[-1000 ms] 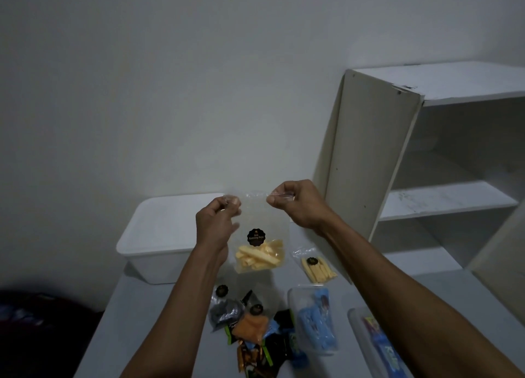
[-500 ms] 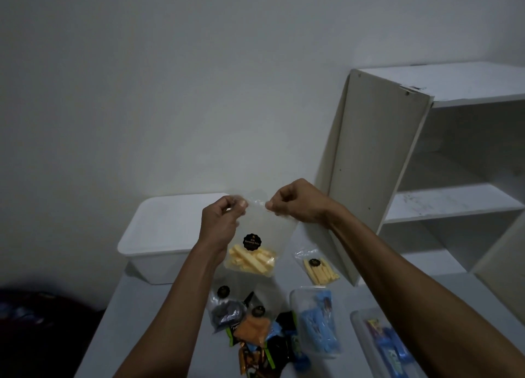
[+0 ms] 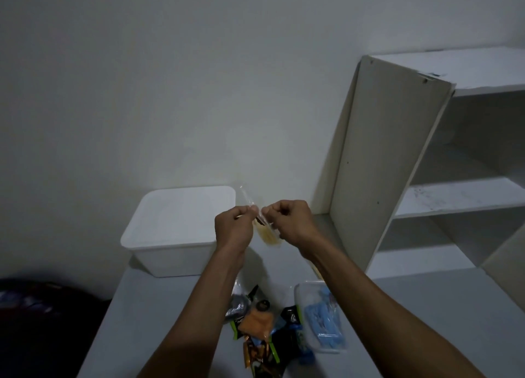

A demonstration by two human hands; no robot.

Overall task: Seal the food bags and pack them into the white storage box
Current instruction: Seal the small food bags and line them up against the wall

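Note:
A clear food bag (image 3: 267, 232) with yellow sticks inside and a black round label hangs in the air, turned almost edge-on to me. My left hand (image 3: 234, 227) and my right hand (image 3: 289, 221) both pinch its top strip, fingertips nearly touching. One free corner of the bag sticks up above my left hand. The white storage box (image 3: 170, 252) stands with its lid on at the table's back left, just left of my hands. More snack bags (image 3: 255, 321) lie in a heap on the table below my forearms.
A clear bag of blue items (image 3: 321, 321) lies right of the heap. A white open shelf unit (image 3: 397, 156) stands at the right, its side panel close to my right hand. A dark bundle (image 3: 37, 306) sits beyond the table's left edge.
My hands have slid together along the bag's top until they almost touch. The bag has swung from facing me to nearly edge-on. The view has tilted down a little.

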